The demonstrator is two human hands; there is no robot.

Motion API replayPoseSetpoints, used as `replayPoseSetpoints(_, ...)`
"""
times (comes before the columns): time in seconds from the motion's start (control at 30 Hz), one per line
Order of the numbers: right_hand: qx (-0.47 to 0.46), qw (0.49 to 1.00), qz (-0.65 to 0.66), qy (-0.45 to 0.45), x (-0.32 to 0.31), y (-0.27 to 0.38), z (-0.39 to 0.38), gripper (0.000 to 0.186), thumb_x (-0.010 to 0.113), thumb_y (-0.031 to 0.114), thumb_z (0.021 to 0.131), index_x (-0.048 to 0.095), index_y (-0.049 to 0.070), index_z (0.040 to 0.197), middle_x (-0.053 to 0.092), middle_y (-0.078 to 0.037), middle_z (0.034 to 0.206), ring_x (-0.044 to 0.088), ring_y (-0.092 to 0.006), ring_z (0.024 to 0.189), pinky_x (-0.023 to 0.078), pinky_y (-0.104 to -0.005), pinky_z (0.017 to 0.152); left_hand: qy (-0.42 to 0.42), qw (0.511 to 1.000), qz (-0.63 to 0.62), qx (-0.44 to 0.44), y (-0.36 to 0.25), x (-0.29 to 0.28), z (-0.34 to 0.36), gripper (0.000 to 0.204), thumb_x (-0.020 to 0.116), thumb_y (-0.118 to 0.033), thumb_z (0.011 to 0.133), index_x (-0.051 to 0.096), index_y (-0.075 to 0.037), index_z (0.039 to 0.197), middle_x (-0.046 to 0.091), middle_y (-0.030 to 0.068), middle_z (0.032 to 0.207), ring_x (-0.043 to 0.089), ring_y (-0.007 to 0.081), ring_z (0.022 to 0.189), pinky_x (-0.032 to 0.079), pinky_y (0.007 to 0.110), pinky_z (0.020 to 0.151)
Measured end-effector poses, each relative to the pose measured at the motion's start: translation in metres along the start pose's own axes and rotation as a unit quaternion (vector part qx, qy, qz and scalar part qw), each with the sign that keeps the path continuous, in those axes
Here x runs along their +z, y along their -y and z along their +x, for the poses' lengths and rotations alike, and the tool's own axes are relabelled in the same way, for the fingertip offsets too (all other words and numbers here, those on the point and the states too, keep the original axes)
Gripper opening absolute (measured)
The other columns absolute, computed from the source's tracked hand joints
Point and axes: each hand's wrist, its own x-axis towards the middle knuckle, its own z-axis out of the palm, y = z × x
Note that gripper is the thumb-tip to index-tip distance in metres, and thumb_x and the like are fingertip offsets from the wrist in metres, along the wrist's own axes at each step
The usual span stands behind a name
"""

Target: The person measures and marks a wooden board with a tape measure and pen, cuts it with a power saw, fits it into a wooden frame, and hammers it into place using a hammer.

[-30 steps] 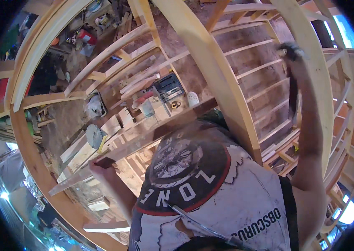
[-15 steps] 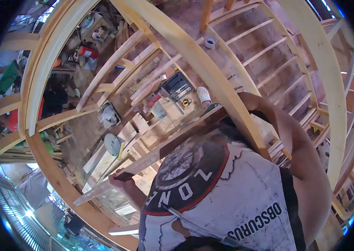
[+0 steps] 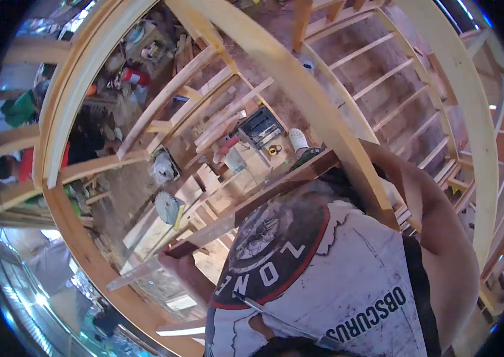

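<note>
My left hand (image 3: 175, 259) is closed around a long wooden plank (image 3: 246, 205). The plank slants across the front of my body, from the curved frame at lower left up to a thick curved beam (image 3: 299, 83) near the middle. My right arm (image 3: 436, 208) bends at the elbow, its forearm reaching behind that beam near the plank's upper end. Beam and shadow hide the right hand's fingers, so its grip does not show. A patterned white and black shirt covers my torso.
Curved wooden frames (image 3: 64, 226) surround me, with ladder-like slats (image 3: 392, 80) at right. On the floor lie a round saw blade (image 3: 168, 207), a black open case (image 3: 261, 128), a yellow tape measure (image 3: 274, 150) and offcuts. A person in red (image 3: 25, 166) is at far left.
The view has shifted slightly, so the scene sits a little lower and to the right. My left hand stays closed on the plank, and my right arm keeps much the same pose.
</note>
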Motion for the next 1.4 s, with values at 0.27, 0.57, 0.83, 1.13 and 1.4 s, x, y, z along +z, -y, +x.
replayPoseSetpoints(0.27,0.112,0.992,-0.004,-0.057,-0.014,-0.015,-0.027,0.028,0.072,0.022,0.077,0.066,0.001,0.094,0.063,-0.01,0.072,0.058,-0.018,0.05,0.047,-0.0336,0.045,0.17,0.7,0.673,0.168,-0.028,0.021,-0.108,0.03,0.063,-0.033,0.094,0.067,-0.006,0.082,0.061,0.0016,0.071,0.051,0.0122,0.059,0.041,0.027,0.055)
replayPoseSetpoints(0.57,0.136,0.99,-0.022,0.038,-0.025,-0.028,-0.014,0.026,0.065,0.013,0.071,0.063,-0.002,0.093,0.062,-0.011,0.07,0.058,-0.0214,0.054,0.048,-0.0393,0.051,0.625,0.183,0.753,0.091,0.184,0.231,-0.163,0.07,0.072,-0.061,0.076,0.069,0.004,0.103,0.067,0.0251,0.107,0.067,0.033,0.099,0.051,0.041,0.086)
replayPoseSetpoints(0.83,0.207,0.948,-0.239,-0.045,-0.003,0.016,-0.043,0.038,0.065,0.021,0.078,0.064,0.003,0.112,0.071,-0.02,0.099,0.068,-0.0336,0.096,0.051,-0.0476,0.08,0.591,0.156,0.78,0.136,0.197,0.218,-0.173,0.062,0.071,-0.049,0.07,0.068,0.008,0.095,0.068,0.0295,0.095,0.068,0.0413,0.093,0.052,0.044,0.085)
replayPoseSetpoints(1.13,0.011,0.999,0.026,0.016,0.008,0.032,-0.066,0.047,0.071,0.025,0.082,0.062,0.004,0.123,0.07,-0.018,0.112,0.066,-0.0258,0.097,0.05,-0.0434,0.087,0.601,0.123,0.778,0.139,0.195,0.223,-0.182,0.054,0.068,-0.04,0.072,0.066,0.009,0.096,0.068,0.0298,0.093,0.068,0.0426,0.091,0.052,0.046,0.084)
replayPoseSetpoints(1.4,0.012,1.0,-0.01,0.011,0.003,0.054,-0.048,0.06,0.077,0.032,0.08,0.06,0.0,0.127,0.068,-0.012,0.116,0.057,-0.0187,0.108,0.044,-0.0371,0.096,0.598,0.115,0.783,0.129,0.182,0.227,-0.191,0.046,0.066,-0.036,0.074,0.067,0.003,0.098,0.069,0.0262,0.095,0.067,0.0412,0.093,0.052,0.047,0.084)
